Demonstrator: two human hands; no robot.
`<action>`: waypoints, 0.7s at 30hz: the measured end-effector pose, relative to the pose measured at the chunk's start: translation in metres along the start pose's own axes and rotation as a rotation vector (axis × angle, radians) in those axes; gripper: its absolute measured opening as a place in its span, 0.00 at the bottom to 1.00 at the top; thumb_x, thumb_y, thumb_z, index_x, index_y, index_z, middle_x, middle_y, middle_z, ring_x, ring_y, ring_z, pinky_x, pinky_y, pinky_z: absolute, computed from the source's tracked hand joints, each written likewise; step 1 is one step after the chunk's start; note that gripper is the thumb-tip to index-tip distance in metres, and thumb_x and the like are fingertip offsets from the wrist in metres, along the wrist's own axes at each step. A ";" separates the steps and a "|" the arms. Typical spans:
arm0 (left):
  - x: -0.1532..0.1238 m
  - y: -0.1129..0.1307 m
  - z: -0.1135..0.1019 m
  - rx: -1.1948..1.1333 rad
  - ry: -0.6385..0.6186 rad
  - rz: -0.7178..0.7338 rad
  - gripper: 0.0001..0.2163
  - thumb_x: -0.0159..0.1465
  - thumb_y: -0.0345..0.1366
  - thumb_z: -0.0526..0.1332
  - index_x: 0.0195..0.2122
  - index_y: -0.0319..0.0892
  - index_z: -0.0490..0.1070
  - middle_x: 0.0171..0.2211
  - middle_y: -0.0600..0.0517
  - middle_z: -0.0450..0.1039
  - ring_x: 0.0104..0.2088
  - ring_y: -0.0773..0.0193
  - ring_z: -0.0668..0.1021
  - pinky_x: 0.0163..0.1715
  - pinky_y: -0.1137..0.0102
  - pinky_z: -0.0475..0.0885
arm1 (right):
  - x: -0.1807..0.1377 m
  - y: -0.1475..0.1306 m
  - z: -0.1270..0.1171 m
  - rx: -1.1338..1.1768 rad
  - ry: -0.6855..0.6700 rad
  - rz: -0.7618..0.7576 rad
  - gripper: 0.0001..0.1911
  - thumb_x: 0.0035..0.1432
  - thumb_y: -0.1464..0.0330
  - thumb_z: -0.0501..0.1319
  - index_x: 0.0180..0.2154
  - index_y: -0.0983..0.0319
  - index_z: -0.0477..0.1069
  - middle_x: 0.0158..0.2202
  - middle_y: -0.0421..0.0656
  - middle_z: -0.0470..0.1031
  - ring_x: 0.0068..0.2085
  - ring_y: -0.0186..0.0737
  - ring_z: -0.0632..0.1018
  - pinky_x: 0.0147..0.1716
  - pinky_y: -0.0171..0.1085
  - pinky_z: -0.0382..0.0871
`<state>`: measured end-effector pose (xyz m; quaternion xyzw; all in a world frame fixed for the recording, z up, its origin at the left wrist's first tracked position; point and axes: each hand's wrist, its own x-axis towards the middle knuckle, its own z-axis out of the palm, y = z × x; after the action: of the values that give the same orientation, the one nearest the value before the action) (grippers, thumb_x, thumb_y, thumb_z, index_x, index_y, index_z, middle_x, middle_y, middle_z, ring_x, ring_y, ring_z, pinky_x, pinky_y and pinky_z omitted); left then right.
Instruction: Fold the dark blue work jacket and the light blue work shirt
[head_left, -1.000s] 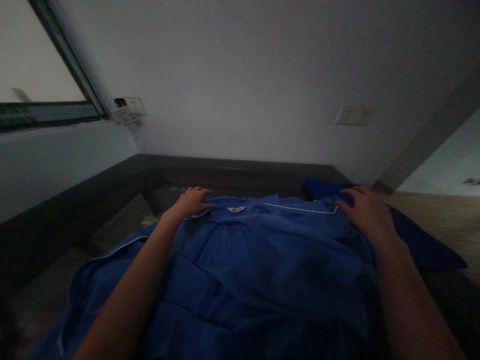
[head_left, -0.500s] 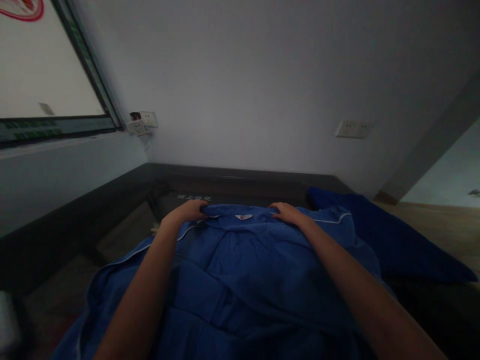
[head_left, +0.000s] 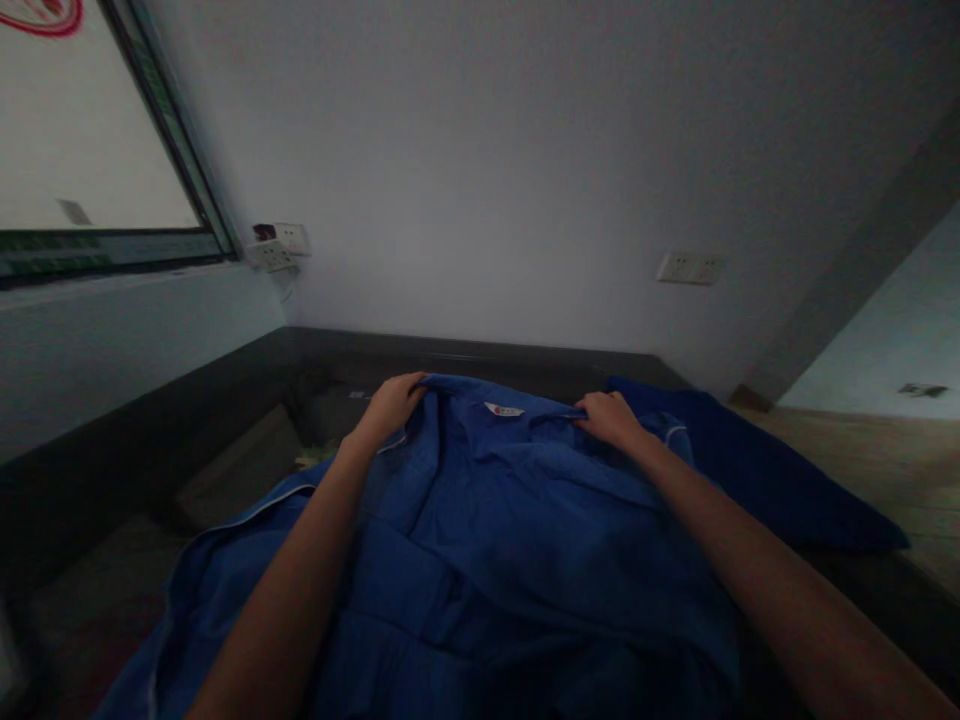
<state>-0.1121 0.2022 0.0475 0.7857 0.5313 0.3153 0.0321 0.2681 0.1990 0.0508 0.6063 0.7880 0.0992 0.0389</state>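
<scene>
The left hand [head_left: 395,405] and the right hand [head_left: 606,415] each have a pinching grip on the collar [head_left: 472,392] of a blue fabric jacket with white piping [head_left: 517,530], either side of a small white label [head_left: 503,410]. The jacket lies spread out below the hands, towards the camera, collar edge raised. A loose pinch could let one side drop; uneven pulling could skew the collar. On the right, a deeper-blue cloth [head_left: 765,470] lies close enough to snag and drag.
</scene>
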 end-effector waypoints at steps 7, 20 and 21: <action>-0.003 0.001 -0.016 -0.064 0.207 -0.064 0.16 0.65 0.38 0.50 0.48 0.41 0.72 0.44 0.47 0.77 0.44 0.56 0.77 0.46 0.67 0.69 | -0.029 0.032 -0.024 0.285 -0.021 -0.136 0.24 0.58 0.48 0.52 0.35 0.61 0.74 0.34 0.47 0.76 0.37 0.46 0.76 0.35 0.38 0.65; -0.005 0.012 -0.025 0.214 0.118 -0.113 0.15 0.61 0.39 0.56 0.48 0.42 0.73 0.43 0.45 0.75 0.46 0.50 0.72 0.49 0.59 0.64 | -0.077 0.007 -0.020 0.028 -0.224 -0.138 0.08 0.53 0.70 0.59 0.31 0.56 0.77 0.34 0.45 0.80 0.39 0.49 0.79 0.39 0.41 0.65; -0.005 0.012 -0.024 0.245 0.091 -0.140 0.15 0.61 0.39 0.56 0.46 0.42 0.74 0.44 0.44 0.75 0.46 0.49 0.72 0.48 0.59 0.64 | -0.077 0.005 -0.024 -0.004 -0.176 -0.127 0.07 0.53 0.70 0.59 0.30 0.57 0.76 0.33 0.45 0.79 0.38 0.48 0.79 0.39 0.41 0.65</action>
<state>-0.1167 0.1859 0.0689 0.7295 0.6203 0.2805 -0.0661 0.2890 0.1236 0.0704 0.5614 0.8182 0.0446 0.1154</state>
